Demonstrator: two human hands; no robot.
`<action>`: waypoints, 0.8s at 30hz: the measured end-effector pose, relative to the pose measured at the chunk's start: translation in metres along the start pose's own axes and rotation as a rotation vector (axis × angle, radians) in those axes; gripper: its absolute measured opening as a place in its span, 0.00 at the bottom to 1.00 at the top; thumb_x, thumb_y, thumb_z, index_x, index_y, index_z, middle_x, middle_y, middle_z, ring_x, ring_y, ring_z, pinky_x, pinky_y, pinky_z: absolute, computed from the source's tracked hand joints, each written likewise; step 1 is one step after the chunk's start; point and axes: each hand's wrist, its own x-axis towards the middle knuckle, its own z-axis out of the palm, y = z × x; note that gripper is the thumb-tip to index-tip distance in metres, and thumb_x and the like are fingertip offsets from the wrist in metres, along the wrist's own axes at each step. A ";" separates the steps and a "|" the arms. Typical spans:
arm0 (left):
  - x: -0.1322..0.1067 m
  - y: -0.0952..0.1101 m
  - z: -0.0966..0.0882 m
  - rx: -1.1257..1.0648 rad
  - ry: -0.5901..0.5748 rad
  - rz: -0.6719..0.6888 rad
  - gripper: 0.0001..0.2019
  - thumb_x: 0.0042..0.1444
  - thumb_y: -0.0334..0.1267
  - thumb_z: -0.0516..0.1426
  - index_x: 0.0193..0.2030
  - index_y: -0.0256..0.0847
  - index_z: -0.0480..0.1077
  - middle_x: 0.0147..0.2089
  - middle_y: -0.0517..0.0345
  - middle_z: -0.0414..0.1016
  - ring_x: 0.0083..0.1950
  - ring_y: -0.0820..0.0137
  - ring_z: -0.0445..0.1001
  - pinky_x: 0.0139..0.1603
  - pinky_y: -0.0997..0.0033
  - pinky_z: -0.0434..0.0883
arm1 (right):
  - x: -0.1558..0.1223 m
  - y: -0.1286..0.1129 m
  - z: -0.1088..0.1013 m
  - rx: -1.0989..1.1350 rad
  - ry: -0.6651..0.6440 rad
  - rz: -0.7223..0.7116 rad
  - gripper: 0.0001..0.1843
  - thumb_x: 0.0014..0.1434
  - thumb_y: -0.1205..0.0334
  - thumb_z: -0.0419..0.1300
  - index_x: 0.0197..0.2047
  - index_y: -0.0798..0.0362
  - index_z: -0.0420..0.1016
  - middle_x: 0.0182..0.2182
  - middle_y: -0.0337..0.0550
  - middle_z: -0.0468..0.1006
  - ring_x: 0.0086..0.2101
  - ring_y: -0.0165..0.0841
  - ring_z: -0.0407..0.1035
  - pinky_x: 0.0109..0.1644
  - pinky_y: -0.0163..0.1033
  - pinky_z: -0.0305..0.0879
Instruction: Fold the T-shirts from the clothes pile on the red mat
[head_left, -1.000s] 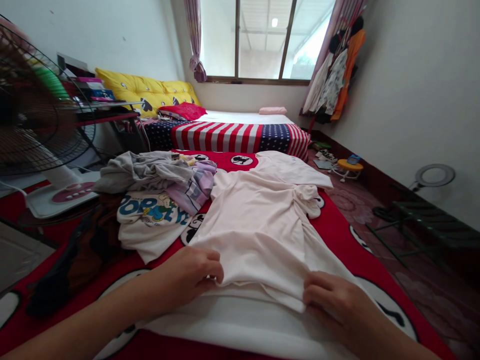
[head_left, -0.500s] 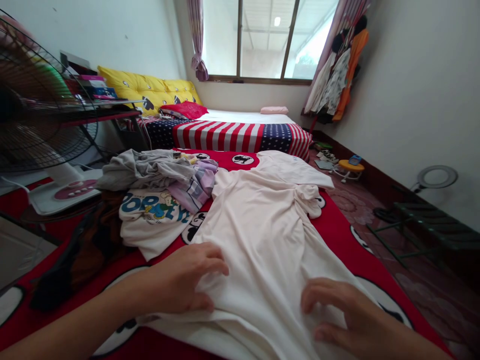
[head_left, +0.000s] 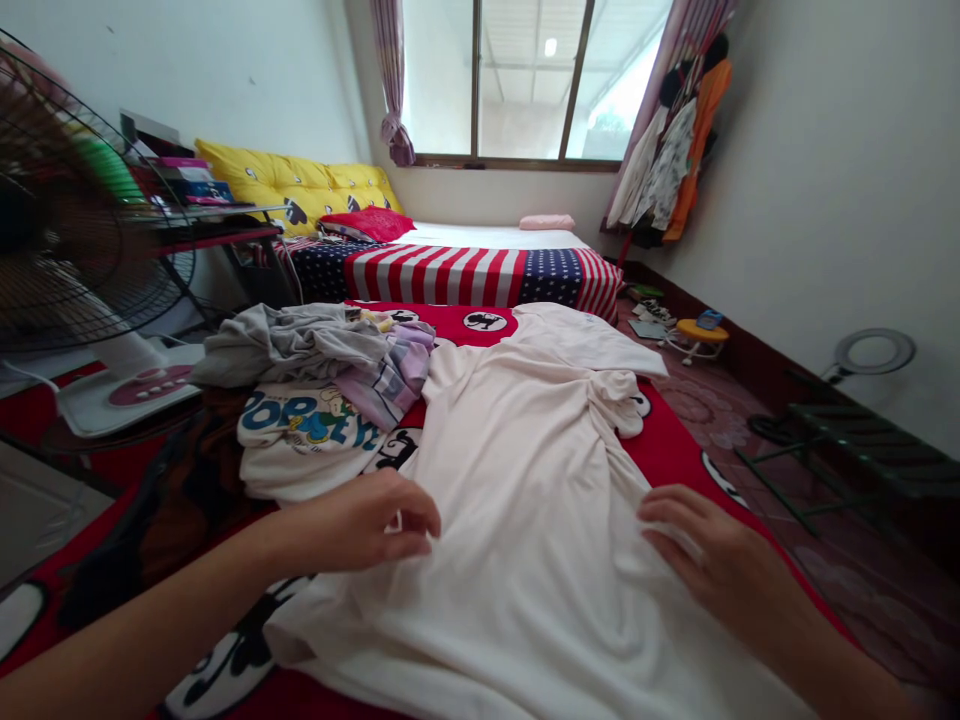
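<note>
A large white T-shirt (head_left: 517, 500) lies wrinkled over the red bedspread, its sleeves and neck toward the far end and its hem toward me. At its left side my left hand (head_left: 375, 525) is closed, thumb and forefinger pinching the cloth. On the opposite side, my right hand (head_left: 712, 555) grips the shirt's edge between thumb and fingers. Just beyond the collar is another white garment (head_left: 585, 335), lying flat. To the left sit a white Popeye-print shirt (head_left: 307, 440), a grey garment (head_left: 292, 345) and a purple checked cloth (head_left: 401, 370), heaped together.
An electric fan (head_left: 75, 230) stands at the left, beside dark clothing (head_left: 172, 500) on the red bedspread (head_left: 667, 450). Behind is a bed with a stars-and-stripes cover (head_left: 442, 272). A green rack-like stool (head_left: 862, 450) and a yellow stool (head_left: 701, 330) stand on the right.
Both hands have moved farther from me, and the right one also outward to the right. They have closed on the shirt's sides, and its lower part is spread wider.
</note>
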 end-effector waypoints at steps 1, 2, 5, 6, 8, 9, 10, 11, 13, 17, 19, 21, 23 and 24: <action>0.007 -0.004 0.000 0.057 0.105 -0.035 0.10 0.58 0.38 0.55 0.42 0.42 0.76 0.40 0.56 0.78 0.41 0.67 0.75 0.43 0.72 0.68 | 0.004 0.012 0.002 -0.095 0.092 0.079 0.14 0.60 0.54 0.52 0.44 0.50 0.73 0.47 0.49 0.74 0.45 0.43 0.70 0.47 0.45 0.66; 0.013 -0.009 0.001 0.126 0.207 -0.088 0.10 0.59 0.39 0.54 0.43 0.41 0.75 0.43 0.54 0.77 0.43 0.65 0.75 0.45 0.70 0.68 | 0.007 0.022 0.004 -0.171 0.135 0.158 0.17 0.58 0.52 0.53 0.45 0.51 0.73 0.47 0.51 0.74 0.47 0.46 0.70 0.46 0.48 0.67; 0.026 -0.024 0.009 0.293 0.411 -0.270 0.17 0.58 0.40 0.55 0.53 0.40 0.70 0.53 0.47 0.72 0.51 0.57 0.73 0.50 0.61 0.69 | 0.008 0.034 0.007 -0.191 0.055 0.283 0.17 0.52 0.47 0.57 0.38 0.50 0.75 0.45 0.50 0.75 0.44 0.47 0.71 0.42 0.47 0.68; 0.029 -0.028 0.012 0.311 0.429 -0.312 0.21 0.57 0.41 0.56 0.57 0.40 0.66 0.56 0.46 0.70 0.54 0.56 0.71 0.52 0.59 0.69 | 0.007 0.033 0.006 -0.129 0.021 0.280 0.15 0.51 0.48 0.58 0.35 0.50 0.75 0.43 0.48 0.76 0.42 0.44 0.72 0.42 0.45 0.68; 0.031 -0.034 0.017 0.304 0.423 -0.357 0.27 0.57 0.42 0.56 0.63 0.40 0.61 0.60 0.45 0.67 0.57 0.54 0.69 0.55 0.57 0.67 | 0.002 0.028 0.001 0.048 -0.013 0.288 0.14 0.52 0.48 0.57 0.30 0.50 0.73 0.36 0.44 0.77 0.36 0.40 0.72 0.40 0.42 0.68; 0.031 -0.036 0.018 0.289 0.416 -0.368 0.29 0.57 0.42 0.56 0.65 0.40 0.59 0.61 0.45 0.66 0.59 0.55 0.68 0.56 0.57 0.67 | -0.001 0.026 -0.002 0.162 -0.016 0.325 0.15 0.52 0.47 0.57 0.30 0.50 0.72 0.32 0.43 0.77 0.33 0.38 0.72 0.37 0.40 0.68; 0.032 -0.037 0.019 0.270 0.409 -0.371 0.30 0.57 0.42 0.56 0.66 0.40 0.57 0.63 0.45 0.65 0.59 0.55 0.68 0.57 0.57 0.66 | -0.004 0.026 -0.007 0.285 -0.009 0.388 0.16 0.52 0.44 0.58 0.30 0.50 0.72 0.29 0.41 0.77 0.31 0.38 0.72 0.34 0.39 0.68; 0.032 -0.038 0.020 0.250 0.404 -0.368 0.31 0.56 0.41 0.57 0.66 0.40 0.56 0.63 0.46 0.64 0.58 0.56 0.68 0.57 0.58 0.66 | -0.008 0.028 -0.012 0.402 0.003 0.470 0.19 0.51 0.42 0.59 0.32 0.49 0.71 0.27 0.40 0.77 0.28 0.37 0.72 0.31 0.38 0.67; 0.032 -0.038 0.021 0.199 0.402 -0.347 0.31 0.55 0.40 0.57 0.66 0.41 0.57 0.64 0.48 0.64 0.56 0.58 0.70 0.54 0.61 0.67 | -0.016 0.037 -0.021 0.596 0.027 0.638 0.24 0.47 0.39 0.63 0.38 0.48 0.71 0.27 0.40 0.78 0.26 0.39 0.72 0.26 0.38 0.67; 0.033 -0.038 0.024 0.072 0.433 -0.261 0.30 0.54 0.37 0.56 0.65 0.42 0.60 0.56 0.49 0.71 0.46 0.62 0.73 0.47 0.66 0.68 | -0.035 0.062 -0.029 0.801 -0.024 0.795 0.40 0.40 0.40 0.68 0.56 0.43 0.65 0.33 0.44 0.82 0.28 0.47 0.76 0.27 0.45 0.73; 0.032 -0.038 0.026 0.005 0.428 -0.230 0.28 0.54 0.38 0.56 0.63 0.42 0.62 0.44 0.54 0.75 0.38 0.65 0.73 0.41 0.69 0.67 | -0.044 0.069 -0.026 0.773 -0.011 0.776 0.39 0.42 0.40 0.67 0.57 0.42 0.67 0.37 0.45 0.83 0.31 0.48 0.77 0.29 0.44 0.74; 0.031 -0.037 0.026 -0.049 0.403 -0.211 0.24 0.54 0.40 0.55 0.59 0.43 0.67 0.32 0.59 0.74 0.31 0.68 0.70 0.34 0.71 0.65 | -0.051 0.072 -0.020 0.613 0.006 0.714 0.30 0.44 0.40 0.65 0.49 0.44 0.76 0.38 0.44 0.83 0.36 0.47 0.77 0.33 0.41 0.75; 0.027 -0.037 0.024 -0.091 0.389 -0.209 0.19 0.54 0.43 0.55 0.52 0.43 0.74 0.28 0.61 0.71 0.29 0.69 0.67 0.32 0.73 0.62 | -0.055 0.073 -0.016 0.426 -0.040 0.610 0.22 0.44 0.41 0.63 0.38 0.44 0.82 0.38 0.42 0.83 0.40 0.46 0.77 0.41 0.39 0.74; 0.025 -0.038 0.022 -0.116 0.392 -0.218 0.17 0.53 0.44 0.55 0.48 0.43 0.76 0.28 0.61 0.72 0.28 0.70 0.67 0.31 0.74 0.62 | -0.056 0.073 -0.015 0.355 -0.073 0.564 0.21 0.44 0.41 0.62 0.35 0.44 0.83 0.38 0.41 0.83 0.41 0.45 0.76 0.44 0.38 0.73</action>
